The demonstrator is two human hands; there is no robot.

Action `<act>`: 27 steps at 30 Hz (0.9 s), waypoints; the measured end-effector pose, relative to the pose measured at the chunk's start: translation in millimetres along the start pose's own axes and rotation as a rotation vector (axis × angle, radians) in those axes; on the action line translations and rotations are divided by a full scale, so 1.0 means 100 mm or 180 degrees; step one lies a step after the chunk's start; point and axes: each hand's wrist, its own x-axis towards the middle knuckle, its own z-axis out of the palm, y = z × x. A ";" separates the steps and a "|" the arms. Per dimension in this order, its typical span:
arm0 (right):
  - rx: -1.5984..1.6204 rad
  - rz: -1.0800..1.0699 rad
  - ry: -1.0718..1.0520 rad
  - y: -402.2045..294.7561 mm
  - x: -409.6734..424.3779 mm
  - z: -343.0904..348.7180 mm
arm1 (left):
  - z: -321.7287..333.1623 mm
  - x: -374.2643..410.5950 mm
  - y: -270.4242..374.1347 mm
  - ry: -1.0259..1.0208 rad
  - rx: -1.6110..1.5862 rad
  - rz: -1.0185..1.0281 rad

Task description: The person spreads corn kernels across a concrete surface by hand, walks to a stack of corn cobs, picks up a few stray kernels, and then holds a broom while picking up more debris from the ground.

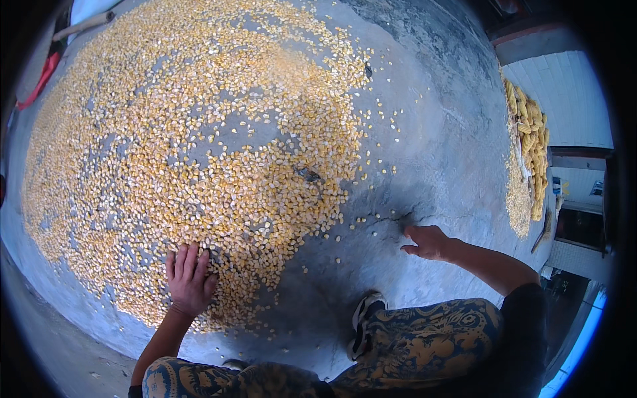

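Observation:
Loose yellow and white corn kernels point(249, 184) lie spread over a grey concrete floor point(423, 164). My left hand point(189, 283) rests palm down on the near edge of the kernels, its fingers apart and pointing away from me. To the right of the spread is my right hand point(428, 242), above or near the floor, with thumb and forefinger apart and the other fingers bent; I see nothing in it. A small dark scrap point(307, 174) lies among the kernels, and a dark piece point(368, 69) is at their far right edge. Stray kernels dot the floor between my hands.
Stacked corn cobs point(532, 144) stand at the far right, with a pile of kernels point(518, 199) beside them. My shoe point(366, 323) is on the floor below my right hand. At the upper left are a wooden pole point(84, 26) and a red cloth or strap point(42, 82).

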 end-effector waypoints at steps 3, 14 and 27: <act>-0.0221 -0.0151 -0.0100 0.05 0.07 0.09 | 0.05 -0.01 -0.04 0.0029 0.0123 0.0134; -0.0614 -0.0632 -0.0407 0.14 0.31 0.12 | 0.25 -0.06 -0.06 0.0205 0.0184 0.0172; 0.0914 0.0924 -0.0108 -0.27 -0.14 0.30 | -0.59 0.50 0.44 -0.1431 0.0129 -0.0768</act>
